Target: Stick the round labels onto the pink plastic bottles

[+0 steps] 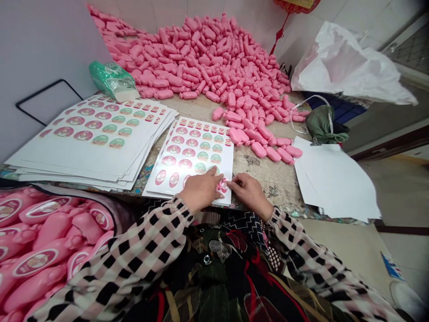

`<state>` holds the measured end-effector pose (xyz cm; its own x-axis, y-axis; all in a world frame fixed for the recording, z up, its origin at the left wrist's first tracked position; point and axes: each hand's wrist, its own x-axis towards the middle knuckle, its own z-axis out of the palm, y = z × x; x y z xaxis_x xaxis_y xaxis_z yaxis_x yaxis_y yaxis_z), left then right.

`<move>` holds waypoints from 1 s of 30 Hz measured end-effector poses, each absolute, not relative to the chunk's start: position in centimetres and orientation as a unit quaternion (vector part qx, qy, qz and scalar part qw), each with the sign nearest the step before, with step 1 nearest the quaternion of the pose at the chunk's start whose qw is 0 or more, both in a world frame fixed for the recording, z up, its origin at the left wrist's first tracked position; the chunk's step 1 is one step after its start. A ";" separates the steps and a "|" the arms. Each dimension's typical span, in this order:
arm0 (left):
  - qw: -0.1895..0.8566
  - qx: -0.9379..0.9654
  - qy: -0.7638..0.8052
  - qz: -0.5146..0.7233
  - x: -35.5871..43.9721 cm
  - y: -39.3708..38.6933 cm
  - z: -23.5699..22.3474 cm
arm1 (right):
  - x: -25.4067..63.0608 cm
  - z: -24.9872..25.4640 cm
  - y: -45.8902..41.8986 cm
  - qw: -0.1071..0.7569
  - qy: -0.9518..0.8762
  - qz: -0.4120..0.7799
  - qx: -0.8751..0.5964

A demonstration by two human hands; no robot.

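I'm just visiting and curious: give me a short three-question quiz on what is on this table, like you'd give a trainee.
1. True or false: both hands rest at the near edge of the sticker sheet.
2. What lies heaped at the far side of the table? A) blue boxes B) pink bottles C) glass jars
3. Fill in: left of that sheet lies a ____ of more sticker sheets.

Key
1. True: the left hand presses flat on the sheet, and the right hand pinches at a small sticker beside it.
2. B: the pink bottles.
3. Stack: the stack is fanned out.
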<state>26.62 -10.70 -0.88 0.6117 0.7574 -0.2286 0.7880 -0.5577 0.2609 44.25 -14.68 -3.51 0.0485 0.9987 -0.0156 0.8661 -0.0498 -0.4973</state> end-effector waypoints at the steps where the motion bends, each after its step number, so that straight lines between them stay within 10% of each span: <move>1: 0.169 0.882 0.438 -0.047 26.6 -10.7 -0.9 | 44.0 -3.3 -14.7 0.173 -0.654 0.180 -0.714; 21: 0.254 0.864 0.434 0.007 26.2 -10.3 -1.4 | 43.7 -0.6 -16.2 0.280 -0.614 0.093 -0.732; 30: 0.683 0.504 0.436 0.301 25.7 -10.0 -0.5 | 43.9 -0.4 -16.9 0.448 -0.521 0.261 -0.678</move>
<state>25.68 -10.04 -0.46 0.4397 0.8494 -0.2919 0.0280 0.3118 0.9497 43.89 -16.90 -0.39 0.3216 0.9401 0.1133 0.4727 -0.0558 -0.8795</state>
